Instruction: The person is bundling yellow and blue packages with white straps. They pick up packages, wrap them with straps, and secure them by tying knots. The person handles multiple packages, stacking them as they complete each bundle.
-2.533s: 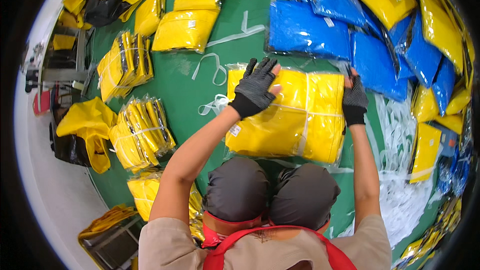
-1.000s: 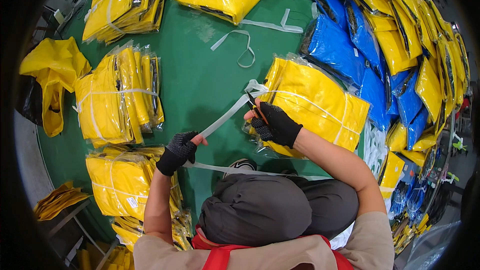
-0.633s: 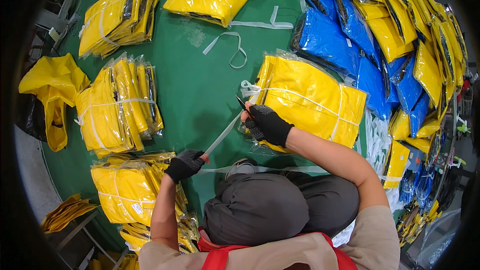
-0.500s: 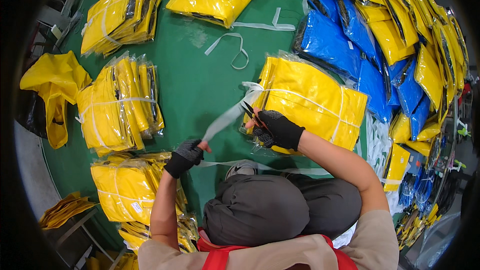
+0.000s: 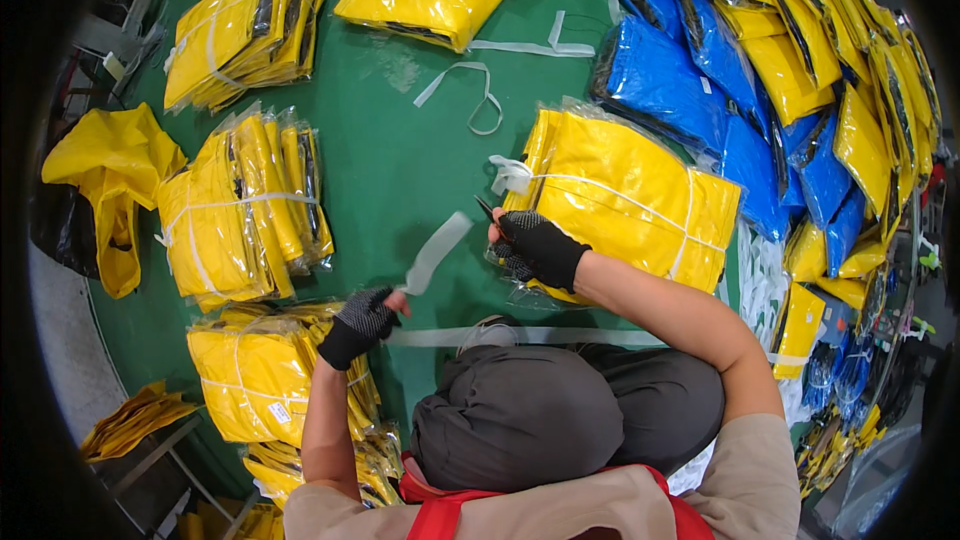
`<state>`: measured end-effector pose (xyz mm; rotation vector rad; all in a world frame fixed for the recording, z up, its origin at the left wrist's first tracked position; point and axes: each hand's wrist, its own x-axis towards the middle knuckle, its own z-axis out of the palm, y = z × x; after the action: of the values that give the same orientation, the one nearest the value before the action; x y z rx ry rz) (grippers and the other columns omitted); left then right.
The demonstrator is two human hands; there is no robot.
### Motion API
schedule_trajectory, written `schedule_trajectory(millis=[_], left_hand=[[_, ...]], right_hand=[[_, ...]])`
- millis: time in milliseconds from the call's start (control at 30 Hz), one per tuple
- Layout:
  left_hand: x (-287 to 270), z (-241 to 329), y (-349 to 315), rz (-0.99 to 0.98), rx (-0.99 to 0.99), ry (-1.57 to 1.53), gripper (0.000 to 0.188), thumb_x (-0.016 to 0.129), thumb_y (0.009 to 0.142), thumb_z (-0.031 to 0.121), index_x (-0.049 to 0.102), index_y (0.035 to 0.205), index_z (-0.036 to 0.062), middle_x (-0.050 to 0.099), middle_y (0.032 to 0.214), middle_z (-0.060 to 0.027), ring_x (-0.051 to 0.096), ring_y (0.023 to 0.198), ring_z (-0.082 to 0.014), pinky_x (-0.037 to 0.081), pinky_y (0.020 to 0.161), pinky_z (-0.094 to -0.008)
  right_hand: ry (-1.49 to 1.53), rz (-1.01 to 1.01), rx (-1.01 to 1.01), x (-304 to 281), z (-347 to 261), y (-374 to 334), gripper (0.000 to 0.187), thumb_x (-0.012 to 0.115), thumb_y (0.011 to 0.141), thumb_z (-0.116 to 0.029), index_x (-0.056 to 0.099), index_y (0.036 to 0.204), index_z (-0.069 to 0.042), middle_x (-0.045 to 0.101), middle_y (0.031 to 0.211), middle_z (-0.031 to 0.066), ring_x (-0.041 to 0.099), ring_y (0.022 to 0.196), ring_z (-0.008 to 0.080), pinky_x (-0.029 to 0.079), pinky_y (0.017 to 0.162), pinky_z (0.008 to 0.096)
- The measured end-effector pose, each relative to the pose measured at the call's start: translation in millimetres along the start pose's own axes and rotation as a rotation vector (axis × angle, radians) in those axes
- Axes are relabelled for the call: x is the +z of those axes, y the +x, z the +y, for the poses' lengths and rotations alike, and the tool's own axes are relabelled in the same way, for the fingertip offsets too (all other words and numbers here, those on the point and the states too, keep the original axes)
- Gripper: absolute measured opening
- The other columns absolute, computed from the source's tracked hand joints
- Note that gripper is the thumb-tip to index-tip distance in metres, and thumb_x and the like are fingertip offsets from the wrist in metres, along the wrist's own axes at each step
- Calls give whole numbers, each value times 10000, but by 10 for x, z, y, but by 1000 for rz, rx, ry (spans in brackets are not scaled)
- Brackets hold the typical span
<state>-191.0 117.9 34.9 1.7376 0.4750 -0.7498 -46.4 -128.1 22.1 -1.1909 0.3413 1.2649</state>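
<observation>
Grip status: the left hand (image 5: 362,325) pinches a short white strap piece (image 5: 437,252); the right hand (image 5: 535,248) is closed around dark-bladed snips (image 5: 486,208), tip projecting past the thumb. Half a second ago I saw this strap run from the left hand to the knot (image 5: 512,175); its upper end is now free and apart from it. The tied yellow bundle (image 5: 630,200) lies on the green floor (image 5: 400,190), partly beneath the right hand, its upper right edge near the blue packages (image 5: 660,85). For movement, I read floor extending leftward to the stacked bundles (image 5: 240,205); a long strap (image 5: 540,336) bounds the knee side.
</observation>
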Motion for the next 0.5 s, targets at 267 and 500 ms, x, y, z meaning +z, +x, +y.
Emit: schedule_trajectory(millis=[267, 500], left_hand=[[370, -178, 12, -27, 279, 1082, 630, 561, 793, 454, 413, 1262, 61, 500, 1192, -177, 482, 1087, -340, 383, 912, -397], [993, 191, 1566, -58, 431, -389, 565, 445, 889, 471, 438, 1248, 34, 498, 1207, -131, 446, 1122, -210, 312, 977, -298]], right_hand=[[-261, 638, -664, -1953, -78, -1339, 307, 431, 916, -377, 517, 1011, -98, 471, 874, 12, 402, 739, 145, 296, 650, 278], [481, 298, -629, -3138, 1240, -1157, 446, 378, 927, -327, 424, 1266, -40, 502, 1237, 131, 515, 1073, 306, 423, 913, 433]])
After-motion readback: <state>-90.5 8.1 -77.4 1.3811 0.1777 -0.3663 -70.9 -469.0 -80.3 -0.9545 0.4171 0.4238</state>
